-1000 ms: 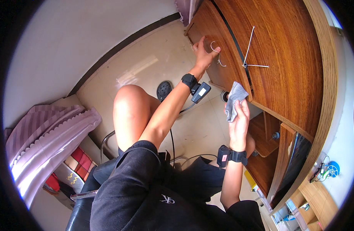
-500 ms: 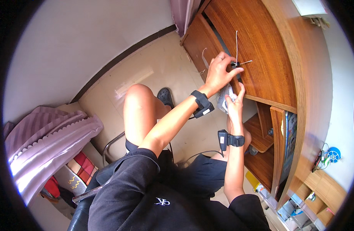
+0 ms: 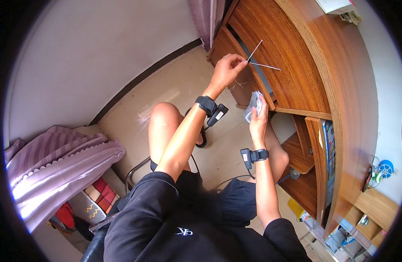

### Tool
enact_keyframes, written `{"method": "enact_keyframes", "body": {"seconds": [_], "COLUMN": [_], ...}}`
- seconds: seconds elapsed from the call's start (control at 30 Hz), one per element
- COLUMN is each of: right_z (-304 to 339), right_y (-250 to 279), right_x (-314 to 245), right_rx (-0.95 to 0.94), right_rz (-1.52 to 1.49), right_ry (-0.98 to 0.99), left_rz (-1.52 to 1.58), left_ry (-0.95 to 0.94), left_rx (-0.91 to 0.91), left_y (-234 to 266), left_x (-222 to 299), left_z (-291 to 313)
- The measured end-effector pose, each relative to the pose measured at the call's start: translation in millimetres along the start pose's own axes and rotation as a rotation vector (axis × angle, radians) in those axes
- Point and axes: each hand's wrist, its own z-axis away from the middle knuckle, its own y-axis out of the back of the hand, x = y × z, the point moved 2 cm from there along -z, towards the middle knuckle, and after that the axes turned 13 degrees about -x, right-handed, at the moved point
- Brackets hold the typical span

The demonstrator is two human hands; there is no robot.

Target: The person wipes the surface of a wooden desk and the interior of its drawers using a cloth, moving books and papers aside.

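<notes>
My left hand (image 3: 227, 70) is raised in front of the wooden desk, thumb and fingers pinched on a small black piece (image 3: 248, 62). Two thin white strands (image 3: 265, 66) spread from that piece in a V; I cannot make out what kind of thing it is. Lower down and to the right, my right hand (image 3: 258, 120) is closed around a crumpled clear plastic bag (image 3: 252, 106) with something whitish inside. The hands are apart, both close to the desk's drawer edge.
The wooden desk (image 3: 292, 61) fills the right side, with an open shelf compartment (image 3: 299, 185) below. A thin pale string (image 3: 240, 83) hangs by the drawer front. A lilac cloth (image 3: 70, 153) drapes at the left. Below are my knees and the tiled floor (image 3: 166, 87).
My left hand has moved left with the black piece and its strands, away from my right hand. The right hand still holds the bag, now in plainer view.
</notes>
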Motion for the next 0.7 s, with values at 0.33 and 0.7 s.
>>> {"method": "enact_keyframes", "body": {"seconds": [0.33,0.7], "right_z": [-16,-9], "right_y": [10,19], "right_x": [20,26], "right_rx": [-0.007,-0.086], "right_rz": [-0.134,-0.222], "right_ry": [-0.104,-0.243], "left_rz": [0.072,0.581], "left_ry": [0.443,0.656], "left_rx": [-0.03,0.221], "left_y": [-64,-176], "left_x": [-186,-292], "left_z": [31,50]}}
